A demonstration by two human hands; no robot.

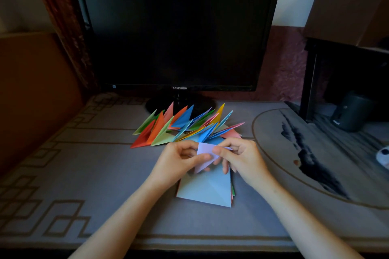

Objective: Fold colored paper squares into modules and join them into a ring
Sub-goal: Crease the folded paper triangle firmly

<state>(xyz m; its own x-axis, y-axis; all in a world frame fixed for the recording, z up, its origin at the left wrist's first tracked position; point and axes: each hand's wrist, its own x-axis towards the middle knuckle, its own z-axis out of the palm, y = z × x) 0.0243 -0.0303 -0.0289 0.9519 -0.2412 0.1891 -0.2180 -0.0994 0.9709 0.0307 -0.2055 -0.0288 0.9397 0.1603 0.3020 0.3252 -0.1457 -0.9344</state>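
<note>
A small lilac paper piece [203,154], partly folded, is held above the desk between both hands. My left hand [179,160] pinches its left edge with thumb and fingers. My right hand [240,157] pinches its right side, thumb on top. Under the hands lies a stack of flat paper squares [207,190] with a light blue sheet on top. Behind the hands spreads a pile of folded pointed modules [181,126] in red, orange, green, blue, yellow and pink.
A dark monitor [176,31] on its stand rises just behind the modules. A patterned grey cloth [84,164] covers the desk. At the right stand a dark shelf unit [347,59] and a small black speaker [351,111].
</note>
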